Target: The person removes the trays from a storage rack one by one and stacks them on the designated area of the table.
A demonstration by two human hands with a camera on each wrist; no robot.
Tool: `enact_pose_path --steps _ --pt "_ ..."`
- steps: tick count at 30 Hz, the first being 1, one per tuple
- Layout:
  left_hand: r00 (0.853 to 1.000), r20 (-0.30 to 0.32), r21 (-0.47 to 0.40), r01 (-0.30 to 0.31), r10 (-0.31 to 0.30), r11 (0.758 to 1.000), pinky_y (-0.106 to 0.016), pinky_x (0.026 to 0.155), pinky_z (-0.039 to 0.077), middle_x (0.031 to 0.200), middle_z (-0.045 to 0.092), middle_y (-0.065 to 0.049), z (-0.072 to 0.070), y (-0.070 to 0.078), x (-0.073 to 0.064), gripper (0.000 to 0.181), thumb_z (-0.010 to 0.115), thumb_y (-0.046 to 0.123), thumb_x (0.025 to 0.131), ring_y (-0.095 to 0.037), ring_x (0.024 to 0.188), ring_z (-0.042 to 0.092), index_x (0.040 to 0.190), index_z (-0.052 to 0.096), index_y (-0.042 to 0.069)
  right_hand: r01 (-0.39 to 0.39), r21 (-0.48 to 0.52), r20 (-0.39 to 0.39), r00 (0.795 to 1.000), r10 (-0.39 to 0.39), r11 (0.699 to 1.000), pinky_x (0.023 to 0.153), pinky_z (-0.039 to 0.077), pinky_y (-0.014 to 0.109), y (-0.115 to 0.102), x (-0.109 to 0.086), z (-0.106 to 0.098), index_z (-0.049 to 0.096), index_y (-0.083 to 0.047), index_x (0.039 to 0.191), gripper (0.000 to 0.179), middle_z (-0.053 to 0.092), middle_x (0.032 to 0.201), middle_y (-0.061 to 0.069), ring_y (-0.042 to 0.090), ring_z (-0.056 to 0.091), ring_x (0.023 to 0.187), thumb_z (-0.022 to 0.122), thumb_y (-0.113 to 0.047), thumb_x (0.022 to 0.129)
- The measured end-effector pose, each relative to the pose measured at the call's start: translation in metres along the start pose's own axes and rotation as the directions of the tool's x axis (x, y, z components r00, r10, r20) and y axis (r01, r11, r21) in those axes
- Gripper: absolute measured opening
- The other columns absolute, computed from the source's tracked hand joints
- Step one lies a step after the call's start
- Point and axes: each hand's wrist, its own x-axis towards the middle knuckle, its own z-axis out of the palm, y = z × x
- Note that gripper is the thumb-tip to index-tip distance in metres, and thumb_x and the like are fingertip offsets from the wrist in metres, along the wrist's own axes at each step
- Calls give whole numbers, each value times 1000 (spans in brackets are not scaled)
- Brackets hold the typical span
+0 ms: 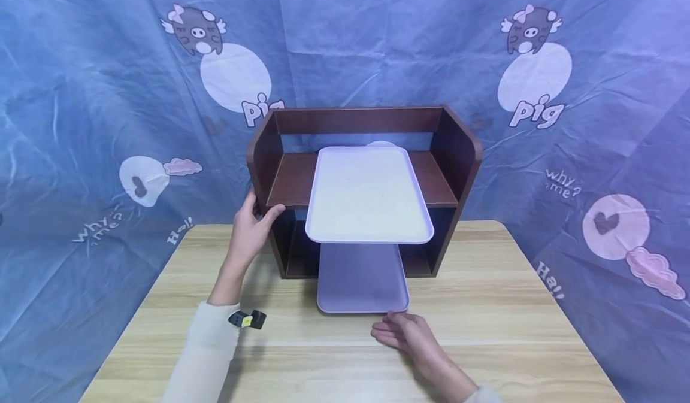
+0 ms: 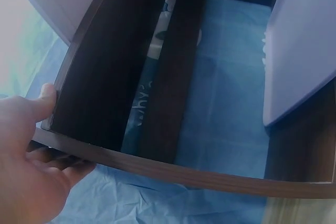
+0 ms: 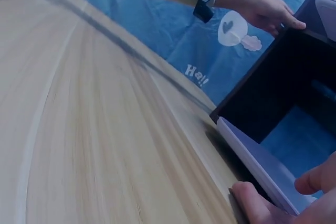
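A dark brown two-tier desk shelf (image 1: 361, 120) stands on the table. My left hand (image 1: 249, 229) grips its left side panel, thumb at the front edge and fingers around the outside, as the left wrist view also shows the hand (image 2: 31, 150). A pale lavender tray (image 1: 369, 193) lies on the upper tier and juts out in front. Below it, a second lavender tray (image 1: 362, 280) sticks out from the lower compartment. At that tray's front right corner my right hand (image 1: 415, 340) holds the rim, thumb above and fingers below. The lower tray's back part is hidden.
The light wood table (image 1: 517, 313) extends on both sides of the shelf. Behind hangs a blue cloth (image 1: 377, 50) printed with pigs and words. A dark strap with a yellow patch (image 1: 247, 319) is on the left wrist.
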Motion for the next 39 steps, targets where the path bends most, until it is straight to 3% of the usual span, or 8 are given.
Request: enact_pose_path --steps 3,7,13,17,26,34,37,39 --pt "1000 -3 -5 2 -2 1000 -6 92 51 134 70 -25 -1 0 0 55 80 21 98 -33 126 67 145 57 3 -9 92 24 1000 7 996 100 64 39 3 3 5 38 28 139 53 70 123 38 34 78 110 51 -15 111" --pt "1000 -4 -25 6 -7 1000 -4 90 52 133 70 -27 -2 -1 0 51 79 18 98 -33 125 67 141 58 0 -1 182 23 1000 -3 983 105 62 39 6 6 12 31 28 145 55 70 125 35 32 76 114 48 -12 111" --pt "1000 -10 -63 12 -13 998 -5 94 53 135 69 -28 -1 -3 0 48 79 13 97 -34 128 66 138 61 -3 32 217 -19 999 -29 976 112 57 38 7 6 22 23 29 149 56 59 139 41 36 69 127 43 -7 111" --pt "1000 -17 -68 18 -20 998 -5 95 53 135 70 -28 -1 -3 1 47 79 13 97 -34 128 66 137 62 -3 47 254 -58 998 -34 966 114 56 37 7 8 28 22 27 148 54 59 138 40 33 70 126 44 -6 111" --pt "999 -5 -81 33 -34 996 -6 96 53 139 68 -28 -1 -5 0 49 80 16 97 -33 130 66 138 61 -3 100 248 -192 980 -52 964 114 55 32 5 15 36 13 24 153 61 36 155 44 33 64 133 44 -9 113" --pt "999 -15 -72 29 -30 997 -4 94 53 135 69 -28 -1 -4 0 47 80 17 97 -33 128 67 136 62 -4 139 239 -288 955 -66 961 106 60 27 4 16 33 17 23 150 57 46 142 33 13 71 110 46 -10 113" --pt "999 -13 -66 37 -38 997 -4 94 53 135 69 -28 -1 -3 -1 46 80 17 97 -33 128 67 134 63 -4 145 231 -308 949 -69 962 107 60 28 4 16 32 18 21 150 56 44 144 36 17 70 115 45 -11 114" --pt "999 -10 -63 45 -46 997 -5 95 53 136 69 -28 -1 -3 -1 47 80 18 97 -32 129 66 135 63 -4 143 236 -307 949 -66 961 109 58 30 4 16 32 17 20 151 56 41 148 41 30 68 126 44 -12 114"
